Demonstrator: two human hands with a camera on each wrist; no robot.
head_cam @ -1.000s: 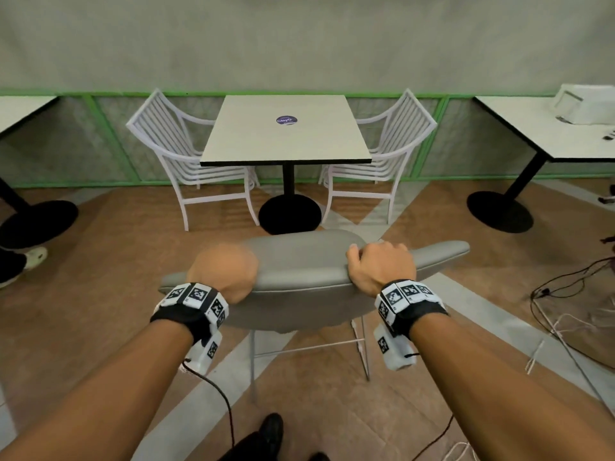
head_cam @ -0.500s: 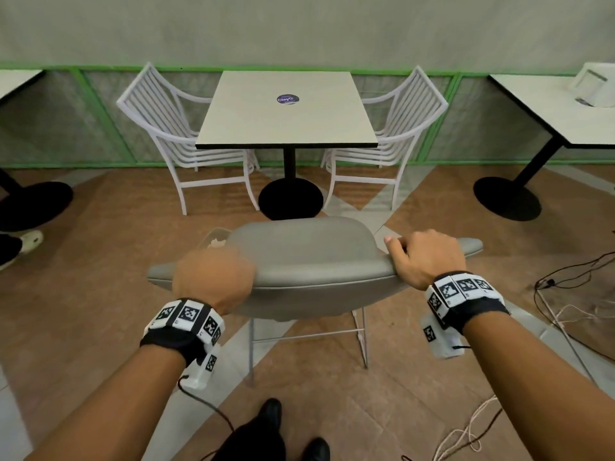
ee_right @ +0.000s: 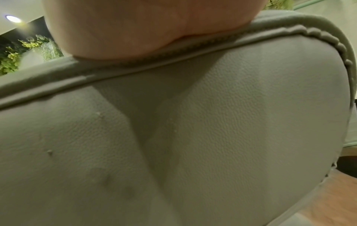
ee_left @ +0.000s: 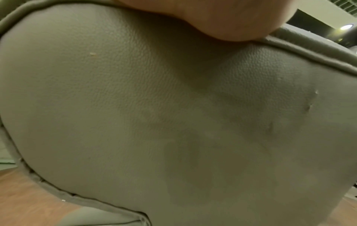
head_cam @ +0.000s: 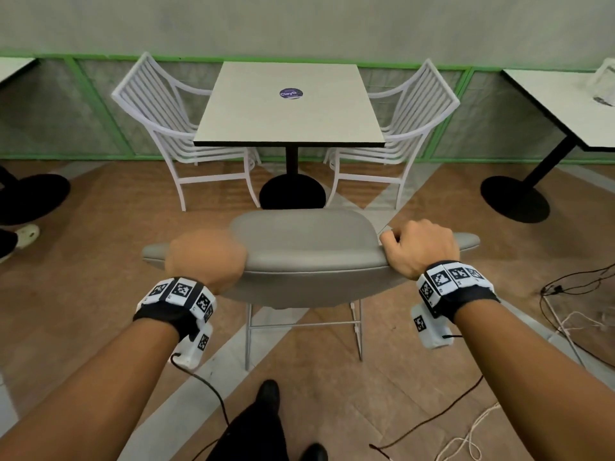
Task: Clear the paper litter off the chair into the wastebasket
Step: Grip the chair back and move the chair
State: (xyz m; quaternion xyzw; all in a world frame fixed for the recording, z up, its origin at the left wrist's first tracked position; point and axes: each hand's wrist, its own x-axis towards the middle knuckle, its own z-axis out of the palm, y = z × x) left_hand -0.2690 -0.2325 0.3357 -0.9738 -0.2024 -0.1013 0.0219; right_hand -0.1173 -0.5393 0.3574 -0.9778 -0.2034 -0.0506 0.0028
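**Both hands on chair back**

Left hand [head_cam: 205, 257] and right hand [head_cam: 420, 247] gripped the top edge of the grey chair [head_cam: 309, 251], fingers curled over the piping. Bare floor [head_cam: 100, 261] lay both sides; square tabletop [head_cam: 289, 108] just beyond. Cables [head_cam: 565, 311] lay on the right.

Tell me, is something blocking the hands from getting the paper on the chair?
Yes. Both the left hand and the right hand grip the top of the grey chair backrest from behind, so the backrest stands between them and the seat. No paper litter or wastebasket shows in any view.
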